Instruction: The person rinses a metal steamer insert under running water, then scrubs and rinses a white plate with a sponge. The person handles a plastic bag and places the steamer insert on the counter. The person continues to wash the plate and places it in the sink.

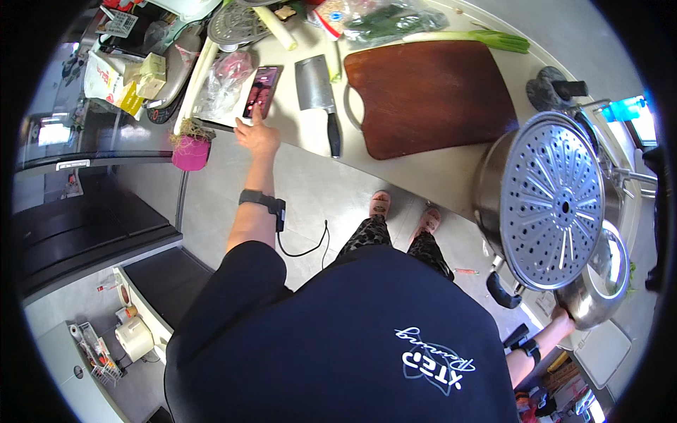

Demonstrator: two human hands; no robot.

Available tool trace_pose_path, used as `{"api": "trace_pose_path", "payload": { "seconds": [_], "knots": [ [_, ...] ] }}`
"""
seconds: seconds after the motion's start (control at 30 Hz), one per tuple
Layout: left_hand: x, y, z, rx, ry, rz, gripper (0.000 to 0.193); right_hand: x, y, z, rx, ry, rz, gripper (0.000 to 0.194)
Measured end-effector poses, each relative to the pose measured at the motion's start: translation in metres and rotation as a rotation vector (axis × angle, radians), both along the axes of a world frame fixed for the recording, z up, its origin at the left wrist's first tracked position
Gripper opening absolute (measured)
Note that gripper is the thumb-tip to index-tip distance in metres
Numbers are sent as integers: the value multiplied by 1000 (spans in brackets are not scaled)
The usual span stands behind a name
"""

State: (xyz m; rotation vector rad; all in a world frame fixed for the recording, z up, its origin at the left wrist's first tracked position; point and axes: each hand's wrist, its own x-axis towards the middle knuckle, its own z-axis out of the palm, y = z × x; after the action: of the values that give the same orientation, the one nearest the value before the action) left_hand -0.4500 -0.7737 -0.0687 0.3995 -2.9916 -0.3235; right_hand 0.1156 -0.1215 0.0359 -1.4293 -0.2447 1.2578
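My left hand (258,136) reaches over the counter's front edge, one finger extended onto the lower end of a smartphone (263,91) with a lit screen; it holds nothing. At the right, my right hand (564,320) grips the underside of a shiny metal bowl (587,304), its fingers partly hidden. Beside that bowl is a large steel steamer pot with a perforated steamer plate (552,206) on top. A cleaver (316,84) with a black handle lies between the phone and a brown wooden cutting board (431,98). A crumpled clear plastic bag (225,87) lies left of the phone.
Scallions (497,39) and bagged green vegetables (394,24) lie behind the board. A metal rack plate (238,24) and a leek with roots (193,132) are at the left. A faucet (634,175) stands beyond the pot. A black cable (301,255) shows over the floor.
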Motion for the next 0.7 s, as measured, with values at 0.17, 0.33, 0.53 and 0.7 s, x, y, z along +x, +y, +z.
{"api": "trace_pose_path", "payload": {
  "seconds": [0.17,0.33,0.53,0.7],
  "knots": [
    [-3,-4,-5,41,-35,18,79,-10,-30,13,39,-58,-25,44],
    [-8,-3,-8,36,-49,15,79,-16,-45,22,58,-88,-37,45],
    [-8,-9,-13,101,28,13,82,-17,-51,26,71,-111,-36,45],
    [-8,-9,-6,137,79,56,83,-20,-52,28,81,-125,-36,45]
  ]
}}
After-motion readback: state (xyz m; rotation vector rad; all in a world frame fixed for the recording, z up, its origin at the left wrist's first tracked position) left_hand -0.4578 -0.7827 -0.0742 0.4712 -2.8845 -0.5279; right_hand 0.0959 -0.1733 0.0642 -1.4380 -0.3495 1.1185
